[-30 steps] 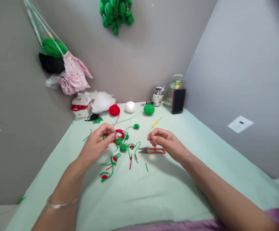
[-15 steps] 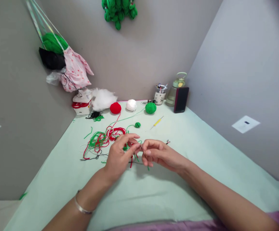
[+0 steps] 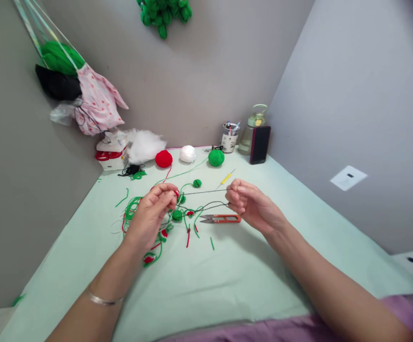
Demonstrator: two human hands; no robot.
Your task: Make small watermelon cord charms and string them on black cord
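Observation:
A dark thread [image 3: 206,192] is stretched between my two hands above the table, with slacker strands hanging just below it. My left hand [image 3: 152,209] pinches one end between thumb and fingers. On the other side my right hand [image 3: 252,202] grips the thread with curled fingers. Beneath the strands lie orange-handled thread snips [image 3: 224,218], blades pointing left. Small green crocheted balls [image 3: 177,215] and red-and-green crocheted pieces [image 3: 149,258] with yarn tails rest near my left hand. Part of a tangle of green and red yarn [image 3: 131,209] is hidden behind that hand.
A red yarn ball [image 3: 164,159], a white yarn ball [image 3: 187,154] and a green yarn ball [image 3: 216,157] line the back. A yellow crochet hook [image 3: 226,178] lies before them. A pen cup [image 3: 229,137], a bottle [image 3: 247,140] and a phone [image 3: 260,145] stand back right.
My hands have moved apart from where they were close together, drawing the dark thread out between them. The snips and crocheted pieces, largely covered before, now show. The view has shifted slightly.

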